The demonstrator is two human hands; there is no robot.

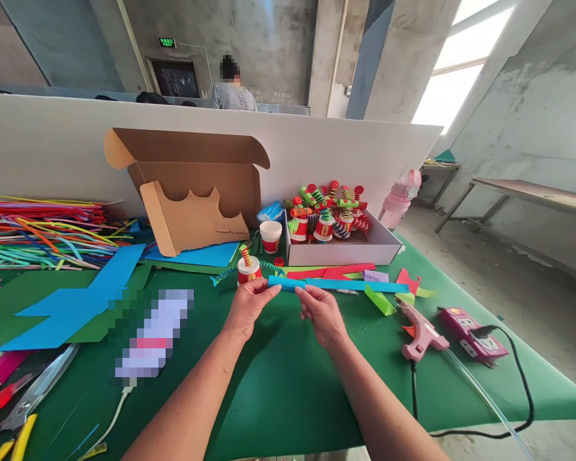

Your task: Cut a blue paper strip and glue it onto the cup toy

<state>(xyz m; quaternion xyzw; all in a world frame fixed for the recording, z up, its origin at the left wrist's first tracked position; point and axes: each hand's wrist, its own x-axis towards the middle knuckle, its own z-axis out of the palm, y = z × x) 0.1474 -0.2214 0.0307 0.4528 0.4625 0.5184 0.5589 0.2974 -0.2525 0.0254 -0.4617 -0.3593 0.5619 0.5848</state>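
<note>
Between my hands is a blue paper strip (287, 283), its left part looking folded or rolled. My left hand (247, 308) pinches its left end between thumb and fingers. My right hand (320, 314) pinches it a short way along, and a blue length stretches off to the right; whether it is the same piece I cannot tell. Just behind my left hand stands a red-and-white paper cup figure (248, 270) with green-blue folded paper arms and an orange-yellow folded piece on top.
Several finished cup figures fill a white box (343, 254). A pink glue gun (423, 333) lies at right near a power strip (473, 334). Left are a blurred phone (156, 333), scissors (33, 390), blue paper (84, 294) and pipe cleaners (52, 234). A cardboard box (192, 211) stands behind.
</note>
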